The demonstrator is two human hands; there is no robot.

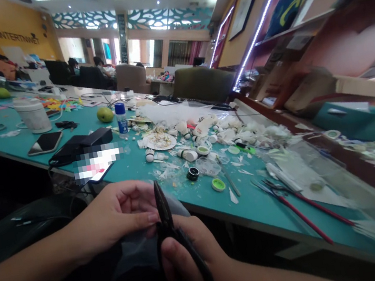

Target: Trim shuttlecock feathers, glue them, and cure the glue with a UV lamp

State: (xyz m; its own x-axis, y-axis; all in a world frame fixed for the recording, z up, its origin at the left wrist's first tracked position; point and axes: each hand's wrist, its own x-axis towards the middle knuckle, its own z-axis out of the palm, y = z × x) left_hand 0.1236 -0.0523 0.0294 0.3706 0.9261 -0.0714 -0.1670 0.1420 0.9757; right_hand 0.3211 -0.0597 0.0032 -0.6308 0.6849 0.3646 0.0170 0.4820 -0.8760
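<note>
The right hand (200, 242) is closed around a dark scissor-like cutting tool with black handles (163, 207), held just off the counter's near edge with its blades pointing up. The left hand (114, 216) is half curled, thumb drawn in towards the fingers right beside those blades; I cannot tell whether it pinches anything. That nearness is the main hazard: if the right grip twisted or the handles closed while the left thumb strayed inward, skin could be nipped. A thin, translucent pale film (178, 205) lies behind the blades and could snag in them, and anything small let go here could drop past the edge into the dark below.

On the teal-topped counter (190, 195), a small round black pot (192, 174) and a shallow white-rimmed pot of bright green (218, 184) look open; a sleeve or forearm sweeping forward might tip or smear them. The smartphone with a lit screen (100, 168) lies close to the near edge, beyond the left hand, so an elbow or a tugged cable could send it off. Loose white feather scraps and white shuttlecocks (190, 153) crowd the middle, light enough to scatter or hide small pieces
</note>
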